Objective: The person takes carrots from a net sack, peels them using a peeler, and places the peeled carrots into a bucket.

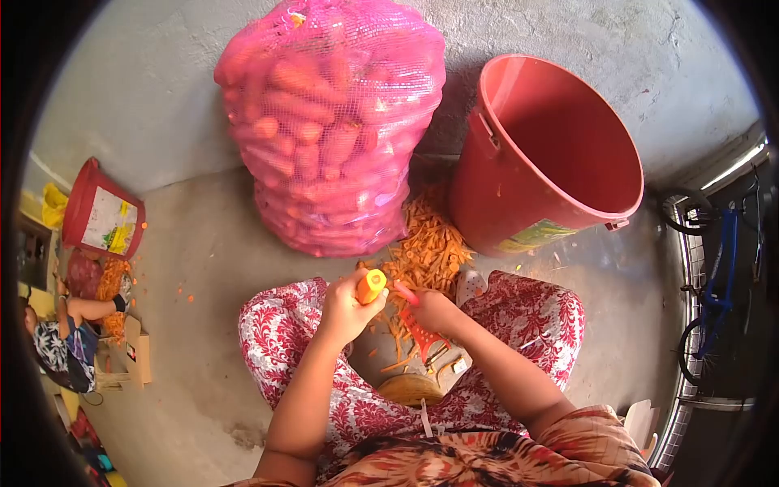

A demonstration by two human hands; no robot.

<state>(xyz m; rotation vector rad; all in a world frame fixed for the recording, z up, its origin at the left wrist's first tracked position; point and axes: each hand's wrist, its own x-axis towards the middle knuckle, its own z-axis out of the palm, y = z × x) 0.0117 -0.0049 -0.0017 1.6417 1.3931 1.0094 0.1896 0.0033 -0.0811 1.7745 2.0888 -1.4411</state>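
My left hand point(345, 307) is closed around a carrot point(372, 284), its bright orange cut end facing up. Close beside it, my right hand point(434, 311) grips a tool by its pink handle point(407, 294); its working end is too small to make out. A heap of orange carrot peelings point(430, 252) lies on the floor just beyond both hands. Below my right hand is a red plastic piece with holes point(423, 334), partly covered by the hand.
A pink mesh sack of carrots point(333, 146) stands against the wall. Right of it is a tall red bucket point(519, 178). Far left, another person point(69, 341) sits near a red tub point(105, 215) and a cardboard box point(134, 357). A blue bicycle point(718, 276) stands at right.
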